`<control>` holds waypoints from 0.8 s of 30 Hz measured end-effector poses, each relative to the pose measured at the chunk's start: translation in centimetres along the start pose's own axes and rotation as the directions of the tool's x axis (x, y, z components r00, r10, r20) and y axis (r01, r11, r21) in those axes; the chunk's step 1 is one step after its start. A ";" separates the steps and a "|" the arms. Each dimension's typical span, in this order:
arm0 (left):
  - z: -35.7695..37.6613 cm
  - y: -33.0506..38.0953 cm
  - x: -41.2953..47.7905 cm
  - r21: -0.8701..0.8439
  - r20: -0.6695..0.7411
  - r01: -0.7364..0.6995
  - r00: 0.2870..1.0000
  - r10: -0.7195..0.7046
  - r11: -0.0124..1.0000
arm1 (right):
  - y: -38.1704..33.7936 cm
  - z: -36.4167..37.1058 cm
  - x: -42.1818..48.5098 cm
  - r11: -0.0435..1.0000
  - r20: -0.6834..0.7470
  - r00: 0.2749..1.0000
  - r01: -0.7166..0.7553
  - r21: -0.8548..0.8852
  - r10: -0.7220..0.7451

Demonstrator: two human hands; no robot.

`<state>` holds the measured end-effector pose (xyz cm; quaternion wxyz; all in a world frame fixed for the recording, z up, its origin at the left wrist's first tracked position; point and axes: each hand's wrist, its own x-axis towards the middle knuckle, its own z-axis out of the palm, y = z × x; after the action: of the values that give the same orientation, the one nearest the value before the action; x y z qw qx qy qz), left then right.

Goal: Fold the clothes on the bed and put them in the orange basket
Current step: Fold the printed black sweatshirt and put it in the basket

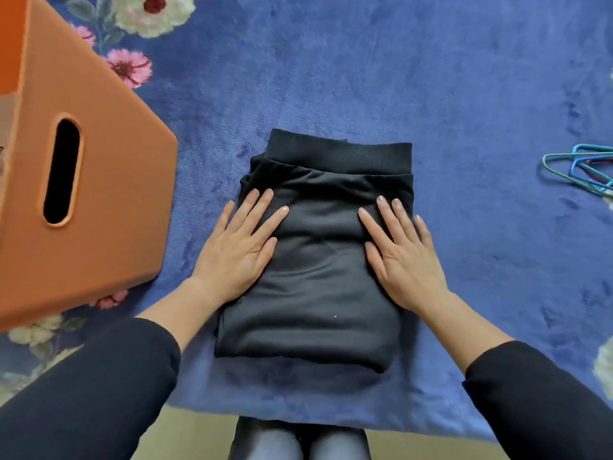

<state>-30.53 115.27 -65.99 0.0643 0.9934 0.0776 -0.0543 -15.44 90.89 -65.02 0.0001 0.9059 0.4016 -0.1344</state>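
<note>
— Status?
— My left grip (237,247) and right grip (403,257) lie flat, released, pressing the folded garment (318,277) beneath them on the bed (464,94).
— Next?
— I'd smooth outward, then scoop under both sides evenly. The basket (99,194) sits left of my left grip.

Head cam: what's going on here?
A person presses both hands flat on a folded black garment on the blue bedspread: left hand on its left side, right hand on its right, fingers straight. The orange basket stands to the left, apart from it; the garment is not yet inside. Coloured hangers lie far right.
</note>
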 end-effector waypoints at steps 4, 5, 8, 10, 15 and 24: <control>-0.9 -2.5 -6.9 0.068 0.047 -0.169 0.985 0.166 0.983 | 2.2 -0.5 -5.2 0.991 -0.029 0.992 0.124 -0.057 -0.126; -1.1 -2.9 -8.4 0.096 0.078 -0.227 0.972 0.220 0.969 | 2.5 -0.5 -6.7 0.981 -0.005 0.984 0.177 -0.075 -0.178; -1.6 -2.8 -9.6 0.100 0.134 -0.280 0.955 0.266 0.955 | 2.1 -0.2 -9.5 0.958 0.065 0.963 0.269 -0.100 -0.263; -1.8 -2.2 -8.5 0.071 0.159 -0.266 0.955 0.252 0.961 | 1.3 0.0 -9.5 0.967 0.037 0.968 0.249 -0.051 -0.247; -4.2 -0.9 -6.7 -0.375 0.154 -0.084 0.976 0.151 0.923 | 0.7 -2.6 -8.3 0.904 0.072 0.992 0.062 0.423 -0.102; -8.2 4.2 -4.0 -0.836 0.258 0.485 0.761 -0.595 0.258 | 1.3 -8.4 -4.9 0.214 0.476 0.861 -0.507 0.835 0.180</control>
<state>-33.01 111.69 -56.95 0.5295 0.7300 0.4312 0.0286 -15.57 87.35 -55.85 -0.4442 0.7656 0.0262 -0.4646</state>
